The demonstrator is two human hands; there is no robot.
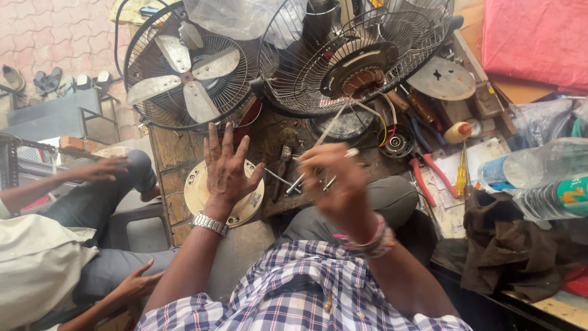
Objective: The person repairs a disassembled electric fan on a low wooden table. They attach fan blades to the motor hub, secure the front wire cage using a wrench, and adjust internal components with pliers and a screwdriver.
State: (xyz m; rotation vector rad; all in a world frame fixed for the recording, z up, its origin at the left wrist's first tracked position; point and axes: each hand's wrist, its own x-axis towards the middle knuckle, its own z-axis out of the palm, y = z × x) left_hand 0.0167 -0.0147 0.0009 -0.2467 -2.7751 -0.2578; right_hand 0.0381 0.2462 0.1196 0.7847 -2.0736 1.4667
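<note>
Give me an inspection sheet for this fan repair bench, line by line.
Surface: worn wooden bench, dirty and crowded.
Job's things: cream round fan cover under the left hand; fan guard with bare motor lying behind; thin metal tool at the right hand.
Clutter: second fan, red-handled pliers, yellow screwdriver, plastic bottles, dark cloth.
Hands: left hand open, fingers spread above the cover; right hand blurred, grip unclear.
Cables: loose motor wires hang from the motor.
Surroundings: another person's hand at left; sandals on paving.
</note>
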